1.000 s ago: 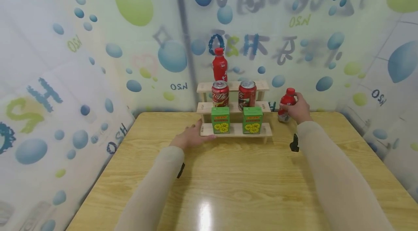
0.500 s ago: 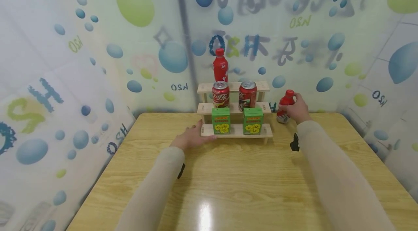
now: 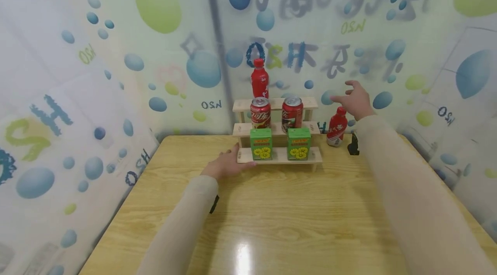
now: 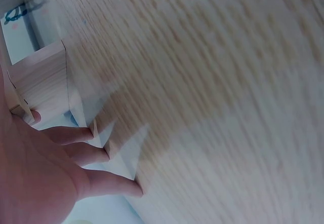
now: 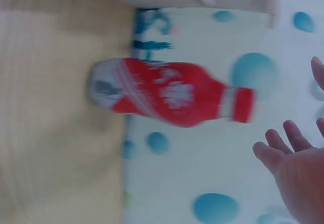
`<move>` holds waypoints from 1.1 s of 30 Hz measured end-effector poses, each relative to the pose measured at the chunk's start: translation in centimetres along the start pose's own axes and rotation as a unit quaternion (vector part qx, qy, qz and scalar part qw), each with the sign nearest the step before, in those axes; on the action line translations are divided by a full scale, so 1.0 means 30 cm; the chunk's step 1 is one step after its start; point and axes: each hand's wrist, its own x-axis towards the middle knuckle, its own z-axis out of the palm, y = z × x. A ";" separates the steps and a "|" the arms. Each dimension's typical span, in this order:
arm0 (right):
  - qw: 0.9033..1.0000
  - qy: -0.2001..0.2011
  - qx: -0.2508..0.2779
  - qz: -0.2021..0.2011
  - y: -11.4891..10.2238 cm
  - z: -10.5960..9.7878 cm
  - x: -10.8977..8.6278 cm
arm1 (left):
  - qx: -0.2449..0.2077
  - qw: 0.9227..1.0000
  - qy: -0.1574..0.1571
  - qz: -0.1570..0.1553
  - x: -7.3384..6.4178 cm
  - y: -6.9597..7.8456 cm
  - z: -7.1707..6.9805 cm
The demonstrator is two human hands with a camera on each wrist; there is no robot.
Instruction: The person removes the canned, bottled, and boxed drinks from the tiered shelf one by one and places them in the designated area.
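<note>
My left hand [image 3: 225, 165] rests at the left end of a small three-step wooden display rack [image 3: 279, 162], its thumb along the front of the lowest step. In the left wrist view its fingers [image 4: 76, 153] are spread straight, tips on the table. A red-labelled drink bottle [image 3: 336, 127] stands on the table just right of the rack. Above and beside its cap, my right hand [image 3: 355, 100] is apart from it with fingers extended, holding nothing; the right wrist view shows a gap between the fingers [image 5: 283, 145] and the bottle cap.
Another red bottle [image 3: 259, 80] stands on the rack's top step, at left. Two red soda cans [image 3: 260, 113] are on the middle step. Two green drink cartons [image 3: 261, 144] occupy the lowest step. A patterned curtain [image 3: 174, 72] hangs behind the wooden table [image 3: 272, 214].
My right hand has let go of the bottle and risen up and away from it. The bottle now stands by itself. My left hand has stayed at the rack.
</note>
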 end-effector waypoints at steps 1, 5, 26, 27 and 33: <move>1.000 0.001 0.001 -0.005 -0.025 -0.009 0.004 | -0.001 1.000 0.000 0.000 -0.002 0.002 -0.001; 1.000 0.001 -0.001 -0.020 -0.114 -0.034 0.024 | 0.001 1.000 -0.003 -0.002 -0.003 0.005 -0.003; 0.994 -0.070 0.041 -0.076 -0.511 0.180 0.020 | 0.009 1.000 -0.001 -0.004 0.007 -0.006 0.000; 0.994 -0.071 0.041 -0.076 -0.518 0.200 0.024 | 0.008 1.000 -0.001 -0.006 0.009 -0.007 0.000; 0.994 -0.084 0.048 -0.054 -0.527 0.305 0.043 | 0.007 1.000 -0.006 -0.007 0.018 -0.009 0.002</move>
